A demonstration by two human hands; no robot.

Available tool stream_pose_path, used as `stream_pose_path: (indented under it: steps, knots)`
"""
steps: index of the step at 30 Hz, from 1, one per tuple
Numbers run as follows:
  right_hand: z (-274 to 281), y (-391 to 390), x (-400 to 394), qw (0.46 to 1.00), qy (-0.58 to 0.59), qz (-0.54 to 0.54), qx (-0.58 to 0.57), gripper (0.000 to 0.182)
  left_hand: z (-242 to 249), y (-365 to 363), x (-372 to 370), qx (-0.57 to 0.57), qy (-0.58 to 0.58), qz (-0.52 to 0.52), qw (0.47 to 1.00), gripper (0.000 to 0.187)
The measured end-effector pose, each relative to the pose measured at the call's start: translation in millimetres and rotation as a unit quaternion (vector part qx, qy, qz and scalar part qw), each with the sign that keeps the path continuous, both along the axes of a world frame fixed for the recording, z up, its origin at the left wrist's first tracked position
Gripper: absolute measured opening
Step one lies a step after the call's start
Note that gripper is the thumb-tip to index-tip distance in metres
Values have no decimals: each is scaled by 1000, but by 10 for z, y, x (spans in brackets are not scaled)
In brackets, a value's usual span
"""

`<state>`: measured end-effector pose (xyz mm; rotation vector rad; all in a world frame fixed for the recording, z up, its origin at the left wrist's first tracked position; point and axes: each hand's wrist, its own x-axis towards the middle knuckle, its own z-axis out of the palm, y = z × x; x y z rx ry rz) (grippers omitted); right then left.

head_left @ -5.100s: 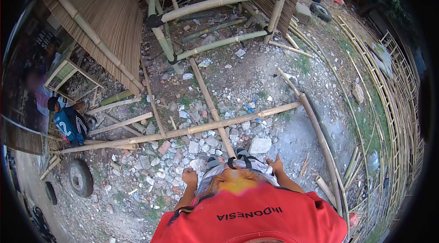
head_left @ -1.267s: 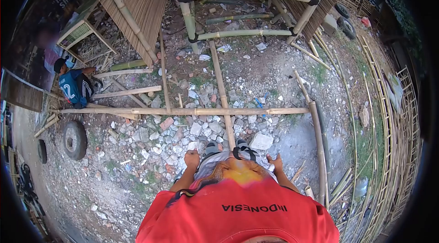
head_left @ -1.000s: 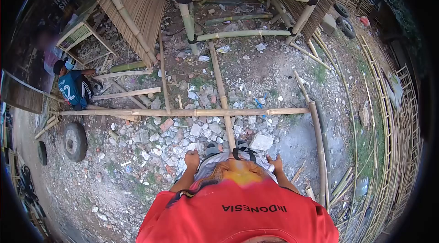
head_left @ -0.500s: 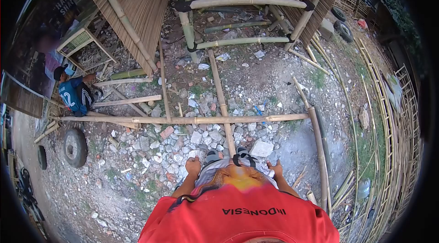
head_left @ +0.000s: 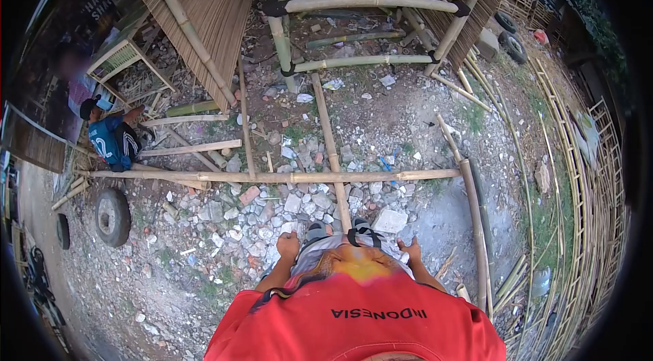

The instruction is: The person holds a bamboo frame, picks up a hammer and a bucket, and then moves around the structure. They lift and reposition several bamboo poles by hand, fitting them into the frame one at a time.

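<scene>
My left hand [head_left: 288, 245] hangs beside my left thigh, its fingers curled; whether it holds anything is too small to tell. On the other side my right hand [head_left: 410, 249] is by my right thigh with fingers apart and nothing in it. A long bamboo pole [head_left: 272, 177] lies across the ground in front of my feet. Another pole [head_left: 328, 130] crosses it and runs down to between my shoes. Further forward stands a bamboo frame [head_left: 367, 2] with black-wrapped joints.
A person [head_left: 111, 138] in a blue shirt crouches at the left, near a tire [head_left: 112, 217]. Woven panels [head_left: 197, 7] flank the frame. Bamboo poles [head_left: 475, 225] and a bamboo ladder [head_left: 575, 170] lie at the right. Rubble [head_left: 391, 221] covers the ground by my feet.
The view has shifted very slightly. The crouching person's arm at the left has moved a little; my hands have stayed beside my thighs.
</scene>
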<state>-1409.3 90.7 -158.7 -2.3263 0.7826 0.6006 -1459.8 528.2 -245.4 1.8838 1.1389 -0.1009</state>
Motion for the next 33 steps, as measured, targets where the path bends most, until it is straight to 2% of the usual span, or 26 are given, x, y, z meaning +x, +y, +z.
stream_pose_path:
  steps: [21,30,33]
  knots:
    - [-95,-22,-12,1000,-18,1,7,108,129,-21,-4,12,20,-15,1000,44]
    - [41,35,5,999,-2,-34,31,104,-16,-14,-55,-4,14,-13,1000,43]
    - [31,50,-6,1000,-11,-14,-8,99,70,-31,-38,-22,8,-9,1000,43]
